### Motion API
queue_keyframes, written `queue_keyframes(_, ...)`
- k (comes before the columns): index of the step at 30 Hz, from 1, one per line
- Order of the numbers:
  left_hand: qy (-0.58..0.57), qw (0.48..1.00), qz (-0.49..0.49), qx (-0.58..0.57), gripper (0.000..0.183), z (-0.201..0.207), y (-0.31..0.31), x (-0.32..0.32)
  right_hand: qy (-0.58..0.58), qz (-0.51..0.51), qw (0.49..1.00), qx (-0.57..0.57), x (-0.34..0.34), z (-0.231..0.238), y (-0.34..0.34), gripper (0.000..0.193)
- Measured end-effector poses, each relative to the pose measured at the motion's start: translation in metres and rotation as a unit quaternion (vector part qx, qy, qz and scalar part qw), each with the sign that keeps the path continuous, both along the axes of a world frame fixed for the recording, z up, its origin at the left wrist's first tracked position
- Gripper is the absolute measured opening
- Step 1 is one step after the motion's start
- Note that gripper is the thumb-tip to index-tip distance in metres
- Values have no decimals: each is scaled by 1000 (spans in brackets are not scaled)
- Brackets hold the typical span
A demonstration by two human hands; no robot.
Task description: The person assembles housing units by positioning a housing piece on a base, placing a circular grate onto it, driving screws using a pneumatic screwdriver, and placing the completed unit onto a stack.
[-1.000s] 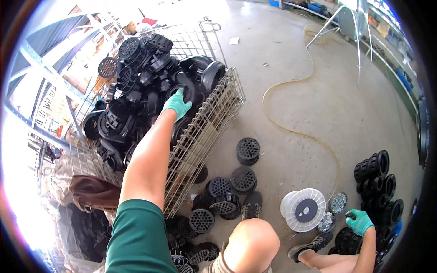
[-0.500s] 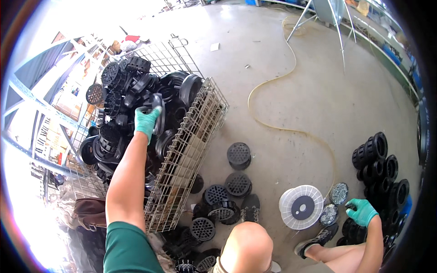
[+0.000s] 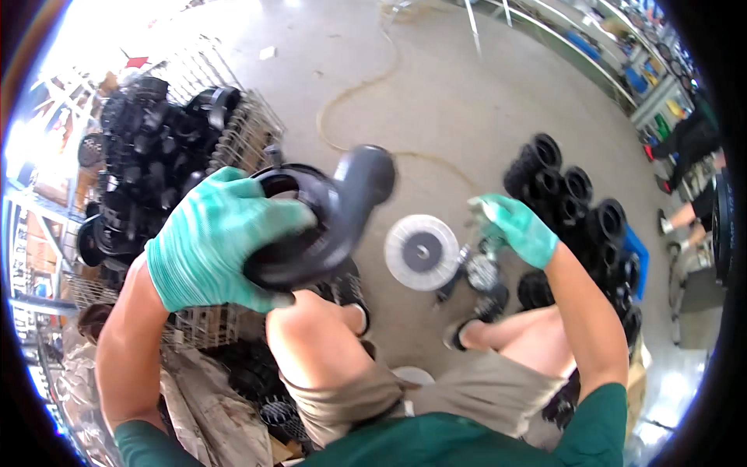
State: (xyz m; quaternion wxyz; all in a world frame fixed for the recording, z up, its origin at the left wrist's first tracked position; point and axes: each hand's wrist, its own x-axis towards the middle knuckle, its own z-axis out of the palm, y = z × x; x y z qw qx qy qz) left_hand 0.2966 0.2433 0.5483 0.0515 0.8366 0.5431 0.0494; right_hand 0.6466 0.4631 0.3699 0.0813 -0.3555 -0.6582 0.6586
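Observation:
My left hand (image 3: 222, 241), in a green glove, grips a black plastic housing (image 3: 331, 226) that has a round opening and a curved spout. The fingers hook over its rim, and the part is lifted above my knee, slightly blurred. My right hand (image 3: 517, 226), gloved too, hovers over a small round container of metal hardware (image 3: 482, 272). Its fingers are bent together and smeared at the tips; whatever lies between them is hidden or too small to name. To the left of that container sits a white round reel (image 3: 422, 253) with a grey centre.
A wire cage (image 3: 241, 140) on the left holds a heap of black plastic parts (image 3: 156, 148). Stacked black ringed parts (image 3: 572, 194) and a blue bin (image 3: 640, 261) stand at the right. A pale hose (image 3: 334, 109) snakes across the floor. People's legs (image 3: 689, 214) show at far right.
My left hand has brought the black housing out of the cage and toward me. The view has swung right, and my right hand has come to the hardware container.

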Motion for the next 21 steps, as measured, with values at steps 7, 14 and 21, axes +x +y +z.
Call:
queue_keyframes(7,84,953,-288,-44,39,-40,0,111,151,145,930,-302,48,-19,-93,63)
queue_keyframes(14,177,890,-418,-51,34,-149,51,137,127,-30,956,-263,62,-93,-184,60)
queue_keyframes(21,-5,999,3,36,42,-90,63,93,160,-232,906,-316,18,-172,-159,45)
